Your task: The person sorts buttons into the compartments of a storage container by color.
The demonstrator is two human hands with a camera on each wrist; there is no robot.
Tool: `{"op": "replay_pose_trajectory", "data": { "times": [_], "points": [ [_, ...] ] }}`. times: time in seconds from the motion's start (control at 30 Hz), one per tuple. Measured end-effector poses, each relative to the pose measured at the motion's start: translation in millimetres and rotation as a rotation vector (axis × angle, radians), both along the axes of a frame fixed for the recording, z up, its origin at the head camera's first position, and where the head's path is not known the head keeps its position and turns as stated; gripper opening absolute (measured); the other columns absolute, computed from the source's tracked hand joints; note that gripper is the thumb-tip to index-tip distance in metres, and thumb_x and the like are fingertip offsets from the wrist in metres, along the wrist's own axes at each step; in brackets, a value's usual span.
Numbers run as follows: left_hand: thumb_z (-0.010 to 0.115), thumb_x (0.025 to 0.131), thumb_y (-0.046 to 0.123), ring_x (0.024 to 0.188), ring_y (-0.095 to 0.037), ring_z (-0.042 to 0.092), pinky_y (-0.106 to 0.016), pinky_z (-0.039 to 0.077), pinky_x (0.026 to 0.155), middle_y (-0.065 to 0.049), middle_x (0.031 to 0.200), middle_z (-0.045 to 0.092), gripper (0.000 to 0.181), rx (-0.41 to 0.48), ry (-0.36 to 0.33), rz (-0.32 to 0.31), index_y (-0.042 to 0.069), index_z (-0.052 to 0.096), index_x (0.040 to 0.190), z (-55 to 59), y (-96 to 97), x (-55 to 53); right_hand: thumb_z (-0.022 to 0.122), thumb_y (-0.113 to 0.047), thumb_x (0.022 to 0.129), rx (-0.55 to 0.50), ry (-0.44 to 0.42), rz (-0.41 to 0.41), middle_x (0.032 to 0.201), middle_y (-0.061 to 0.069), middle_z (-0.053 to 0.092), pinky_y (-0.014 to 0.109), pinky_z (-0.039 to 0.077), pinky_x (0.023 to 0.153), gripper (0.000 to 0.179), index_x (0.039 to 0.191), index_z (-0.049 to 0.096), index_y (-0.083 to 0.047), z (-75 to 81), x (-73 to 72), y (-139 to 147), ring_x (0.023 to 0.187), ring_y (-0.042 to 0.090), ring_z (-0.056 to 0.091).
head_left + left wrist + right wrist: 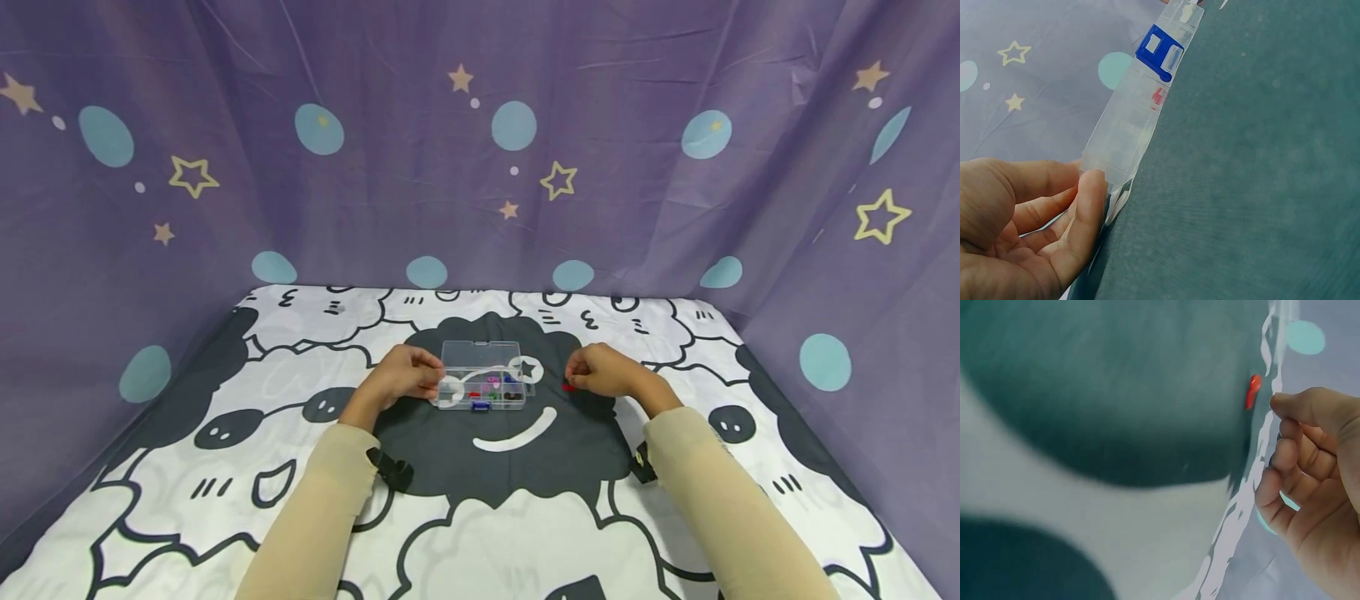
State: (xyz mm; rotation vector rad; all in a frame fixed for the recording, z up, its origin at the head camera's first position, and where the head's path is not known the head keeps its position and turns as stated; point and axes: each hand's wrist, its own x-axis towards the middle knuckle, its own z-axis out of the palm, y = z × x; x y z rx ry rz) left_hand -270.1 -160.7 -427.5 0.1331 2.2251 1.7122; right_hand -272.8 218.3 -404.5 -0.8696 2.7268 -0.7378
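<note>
A clear plastic compartment box (pixel 459 398) with a blue latch (pixel 1160 53) lies on the dark patch of the cloth, its lid (pixel 480 354) raised at the back. Small colourful pieces (pixel 492 381) sit in its compartments. My left hand (pixel 405 372) holds the box's left end, thumb and finger at the corner in the left wrist view. A small red piece (pixel 1252 392) lies on the cloth to the right of the box. Close by it is my right hand (pixel 603 369), fingers loosely bent and thumb near the index fingertip, with nothing visible between them.
The cloth (pixel 300 492) has a black and white cartoon print and covers the whole surface. Purple curtains (pixel 420 208) with stars and blue dots hang behind and at both sides. A dark strap with a device (pixel 392 469) sits at the left wrist.
</note>
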Motion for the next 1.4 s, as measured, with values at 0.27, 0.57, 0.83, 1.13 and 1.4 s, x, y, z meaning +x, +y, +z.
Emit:
{"op": "replay_pose_trajectory", "data": {
  "times": [0.27,0.57,0.83,1.13,1.4],
  "points": [
    [0.069,0.097,0.002,0.071,-0.018,0.07,-0.032,0.064,0.066,-0.021,0.104,0.067,0.025,-0.009,0.001,0.005,-0.011,0.065,0.119,1.0,0.0,0.8,0.074,-0.003,0.085,0.045,-0.052,0.006,0.071,-0.006,0.063,0.026,0.047,0.061,0.006,0.089,0.071,-0.006,-4.4,-2.4,10.7,0.064,0.009,0.055],
    [0.07,0.097,0.003,0.072,-0.019,0.07,-0.033,0.065,0.067,-0.02,0.104,0.067,0.026,-0.01,-0.003,0.011,-0.01,0.065,0.119,1.2,1.0,1.6,0.078,-0.005,0.083,0.049,-0.03,0.021,0.07,-0.006,0.061,0.027,0.047,0.062,0.011,0.088,0.07,-0.01,-8.7,-5.7,12.0,0.064,0.009,0.055],
    [0.07,0.097,0.003,0.071,-0.019,0.071,-0.032,0.064,0.067,-0.021,0.105,0.067,0.026,-0.008,-0.005,0.011,-0.01,0.065,0.119,1.5,-0.3,1.3,0.077,-0.004,0.083,0.034,-0.039,0.023,0.068,-0.006,0.061,0.026,0.046,0.06,0.01,0.087,0.07,-0.009,-8.6,-6.1,9.8,0.063,0.009,0.054],
    [0.07,0.097,0.004,0.072,-0.019,0.071,-0.033,0.065,0.068,-0.02,0.105,0.067,0.027,-0.001,-0.01,0.008,-0.01,0.065,0.12,0.7,-0.5,1.5,0.073,-0.004,0.089,0.048,-0.054,0.054,0.067,-0.007,0.06,0.024,0.044,0.058,0.003,0.088,0.07,-0.005,-7.4,-7.1,10.1,0.06,0.008,0.052],
    [0.069,0.097,0.002,0.072,-0.02,0.071,-0.032,0.064,0.067,-0.021,0.106,0.066,0.025,0.001,-0.013,0.004,-0.01,0.065,0.118,3.1,-0.2,2.6,0.07,-0.002,0.092,0.057,0.043,0.033,0.072,-0.006,0.066,0.027,0.05,0.064,0.007,0.088,0.072,-0.008,-9.6,-10.0,11.7,0.066,0.008,0.057]
  ]
}}
